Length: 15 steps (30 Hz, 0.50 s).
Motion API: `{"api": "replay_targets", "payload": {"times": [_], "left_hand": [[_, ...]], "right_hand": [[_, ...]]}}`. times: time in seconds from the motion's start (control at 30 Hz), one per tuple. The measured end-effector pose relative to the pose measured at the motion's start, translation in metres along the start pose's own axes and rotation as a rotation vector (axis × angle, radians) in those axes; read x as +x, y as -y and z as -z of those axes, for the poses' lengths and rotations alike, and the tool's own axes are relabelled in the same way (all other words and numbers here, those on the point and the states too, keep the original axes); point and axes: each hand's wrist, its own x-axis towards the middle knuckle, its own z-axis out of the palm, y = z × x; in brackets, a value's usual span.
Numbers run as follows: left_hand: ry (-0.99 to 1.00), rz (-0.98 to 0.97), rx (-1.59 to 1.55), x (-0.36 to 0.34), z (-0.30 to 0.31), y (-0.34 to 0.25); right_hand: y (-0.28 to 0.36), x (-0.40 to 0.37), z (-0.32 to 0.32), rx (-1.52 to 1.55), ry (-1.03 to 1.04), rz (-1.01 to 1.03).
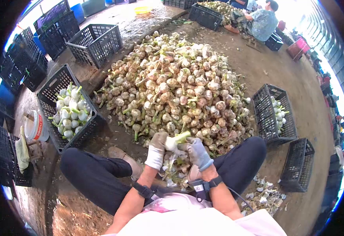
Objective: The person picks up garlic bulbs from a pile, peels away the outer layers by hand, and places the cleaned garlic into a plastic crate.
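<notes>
A garlic bulb (172, 143) with a pale, cleaned body and a short green stem is held between my gloved hands, above my shoes. My left hand (156, 151) is closed around the bulb's left side. The fingers of my right hand (198, 152), in a grey glove, are bent against its right side near the stem; the fingertips are partly hidden. Loose white garlic skins (176, 169) lie beneath, between my feet. Directly ahead rises a large heap of unpeeled garlic (179, 86), brown and dirty, with stem stubs.
To the left stands a black crate (55, 137) holding white garlic bulbs, beside a white bucket (37, 126). At the right, another crate (272, 135) contains some bulbs, with a further crate (298, 165) nearer. Peelings (265, 196) litter the floor. A person (263, 25) sits in the background.
</notes>
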Motion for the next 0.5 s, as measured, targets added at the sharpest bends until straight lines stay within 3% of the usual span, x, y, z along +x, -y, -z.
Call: {"api": "replay_targets", "payload": {"times": [0.03,0.07,0.13,0.17,0.23,0.27,0.33,0.37,0.4,0.47,0.5], "left_hand": [[0.037,0.286,-0.347,0.003,-0.001,0.002],[0.041,0.403,-0.307,0.003,0.005,0.000],[0.008,0.443,-0.197,0.007,0.004,-0.003],[0.008,0.442,-0.195,0.013,0.007,0.009],[-0.049,-0.226,0.134,0.027,0.012,0.035],[-0.044,-0.224,0.139,0.030,0.013,0.040],[-0.031,-0.731,0.595,0.021,0.007,0.033],[0.072,-0.326,0.295,0.011,0.002,0.031],[0.072,-0.325,0.294,0.009,0.004,0.024],[0.050,0.116,-0.083,0.010,0.011,0.016],[0.049,-0.010,0.025,0.012,0.012,0.020]], "right_hand": [[-0.007,0.005,0.004,0.121,-0.006,-0.169],[-0.010,0.004,0.004,0.126,-0.013,-0.171],[-0.016,0.005,0.002,-0.146,-0.024,0.207],[-0.025,0.010,0.003,0.152,-0.147,-0.187],[-0.025,0.013,-0.007,0.205,-0.234,-0.140],[-0.026,0.014,-0.011,0.257,-0.322,-0.094],[-0.033,0.019,-0.013,-0.520,-0.329,0.302],[-0.053,0.021,-0.009,-1.024,-0.354,0.605],[-0.043,0.017,-0.008,-1.024,-0.354,0.604],[-0.011,0.004,-0.007,-0.125,-0.217,-0.152],[-0.019,0.009,-0.007,0.199,-0.287,-0.158]]}}
